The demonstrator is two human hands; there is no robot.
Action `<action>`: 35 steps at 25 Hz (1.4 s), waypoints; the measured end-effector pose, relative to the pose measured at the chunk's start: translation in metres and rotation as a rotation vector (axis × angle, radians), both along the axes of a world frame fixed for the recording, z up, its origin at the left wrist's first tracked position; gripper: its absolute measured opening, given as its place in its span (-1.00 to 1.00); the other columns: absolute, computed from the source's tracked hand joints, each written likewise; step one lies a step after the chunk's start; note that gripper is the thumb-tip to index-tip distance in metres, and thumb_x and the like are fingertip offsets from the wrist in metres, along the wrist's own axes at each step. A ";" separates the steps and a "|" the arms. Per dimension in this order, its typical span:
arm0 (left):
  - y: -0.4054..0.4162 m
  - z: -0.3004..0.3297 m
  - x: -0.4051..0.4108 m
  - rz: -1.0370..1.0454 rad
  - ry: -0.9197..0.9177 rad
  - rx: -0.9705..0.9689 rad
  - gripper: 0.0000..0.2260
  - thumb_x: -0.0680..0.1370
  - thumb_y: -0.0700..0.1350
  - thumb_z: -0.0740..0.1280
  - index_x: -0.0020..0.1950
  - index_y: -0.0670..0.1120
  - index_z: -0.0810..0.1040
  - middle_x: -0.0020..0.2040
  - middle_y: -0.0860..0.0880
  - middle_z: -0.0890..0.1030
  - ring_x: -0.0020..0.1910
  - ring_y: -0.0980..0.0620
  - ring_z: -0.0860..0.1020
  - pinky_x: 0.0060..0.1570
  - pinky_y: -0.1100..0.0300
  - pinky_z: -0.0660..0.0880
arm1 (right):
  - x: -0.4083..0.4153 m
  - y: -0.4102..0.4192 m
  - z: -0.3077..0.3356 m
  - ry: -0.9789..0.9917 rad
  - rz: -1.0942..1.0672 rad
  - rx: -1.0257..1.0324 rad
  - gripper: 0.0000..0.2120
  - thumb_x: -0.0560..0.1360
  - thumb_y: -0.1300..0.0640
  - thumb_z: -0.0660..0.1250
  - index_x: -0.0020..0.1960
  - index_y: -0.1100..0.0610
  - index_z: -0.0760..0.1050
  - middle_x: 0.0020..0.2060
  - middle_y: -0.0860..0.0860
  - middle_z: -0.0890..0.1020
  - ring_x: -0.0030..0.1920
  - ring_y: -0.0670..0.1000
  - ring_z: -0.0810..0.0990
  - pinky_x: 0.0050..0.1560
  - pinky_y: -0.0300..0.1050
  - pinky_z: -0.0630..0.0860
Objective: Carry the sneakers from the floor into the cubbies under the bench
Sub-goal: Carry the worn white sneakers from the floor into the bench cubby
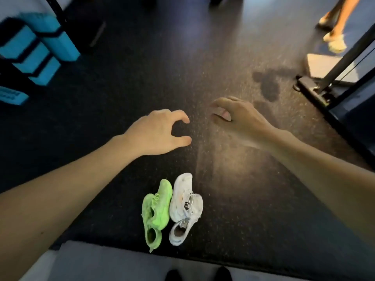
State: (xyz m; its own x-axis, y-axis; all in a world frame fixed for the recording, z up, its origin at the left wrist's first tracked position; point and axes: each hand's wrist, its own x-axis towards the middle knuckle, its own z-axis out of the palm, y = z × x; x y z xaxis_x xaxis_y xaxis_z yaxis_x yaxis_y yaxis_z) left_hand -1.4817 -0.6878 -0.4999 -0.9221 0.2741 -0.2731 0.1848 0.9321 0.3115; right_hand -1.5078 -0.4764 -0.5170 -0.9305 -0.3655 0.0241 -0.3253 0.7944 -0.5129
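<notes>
on the dark speckled floor, close to the bottom of the view, four sneakers are lying in a tight cluster. two green sneakers are sitting on the left of the group, one overlapping the other, and two white sneakers are sitting just beside them on the right, touching them along one side, laces loose. all four are resting on the floor, and nothing is holding them.

above the sneakers in the view, both bare arms are reaching forward. the left hand is hovering with its thumb and forefinger curving toward each other in a wide c shape, a clear gap showing between the tips, and it is gripping nothing. the right hand is hanging palm down with its fingers loosely curled under, and it too is carrying nothing. the hands are near each other but apart, and both are well clear of the shoes.

a pale grey edge is running along the bottom of the frame, just this side of the sneakers; whether it is the bench i cannot tell. blue foam blocks are standing at upper left. a black metal frame is standing at right, and another person's legs are showing at the top right corner, blurred.
</notes>
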 end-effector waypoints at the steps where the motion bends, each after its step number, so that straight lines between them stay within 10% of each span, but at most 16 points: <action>1: 0.001 -0.036 -0.001 0.007 -0.015 0.008 -0.56 0.46 0.25 0.33 0.30 0.20 0.38 0.27 0.06 0.45 0.18 0.03 0.46 0.15 -0.02 0.47 | 0.001 -0.001 -0.038 -0.021 -0.008 -0.003 -0.67 0.58 -0.08 0.20 0.29 -0.01 0.45 0.22 -0.02 0.51 0.17 0.06 0.51 0.12 0.02 0.46; 16: -0.020 -0.523 0.096 0.085 -0.278 0.028 -0.55 0.40 0.20 0.42 0.26 0.20 0.45 0.20 0.02 0.36 0.15 -0.01 0.42 0.10 0.11 0.35 | 0.153 -0.035 -0.543 -0.414 -0.076 -0.025 -0.67 0.59 -0.12 0.15 0.32 -0.09 0.39 0.19 -0.13 0.49 -0.02 -0.07 0.53 0.03 0.01 0.51; 26: -0.014 -0.599 0.142 -0.086 -0.255 -0.131 -0.45 0.36 0.19 0.48 0.28 0.23 0.35 0.13 -0.07 0.24 -0.11 -0.13 0.48 -0.08 0.05 0.48 | 0.238 -0.060 -0.636 -0.578 -0.046 -0.044 -0.72 0.59 -0.12 0.14 0.28 -0.19 0.37 0.14 -0.05 0.41 -0.06 0.05 0.54 -0.09 0.03 0.53; 35: 0.003 -0.614 0.139 0.010 -0.045 -0.419 -0.58 0.43 0.05 0.47 0.16 -0.04 0.37 0.21 -0.20 0.28 -0.35 -0.14 0.30 -0.34 0.06 0.23 | 0.252 -0.089 -0.664 -0.646 0.168 0.364 -0.47 0.45 -0.05 0.38 0.34 0.01 0.26 0.16 0.07 0.48 0.07 0.19 0.56 -0.18 -0.01 0.38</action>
